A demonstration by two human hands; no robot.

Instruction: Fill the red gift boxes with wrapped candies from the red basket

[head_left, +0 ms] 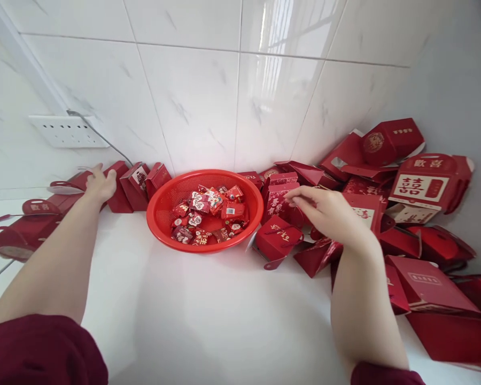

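Observation:
My left hand (100,186) is at the row of red boxes (134,187) by the wall on the left, its fingers apart beside a red box. On the right, my right hand (324,211) is over the pile of red boxes, thumb and fingertips pinched together near a patterned red box (278,197); what they hold, if anything, is too small to tell. Between the hands stands a round red plastic basket (156,214) with wrapped red candies (214,206) in it. A small red box (278,239) lies just right of the basket.
Many red boxes with gold or white print (420,184) are heaped along the right side. More red boxes (24,230) lie at the far left. A socket strip (70,132) with a grey cable is on the tiled wall behind the white table (208,321).

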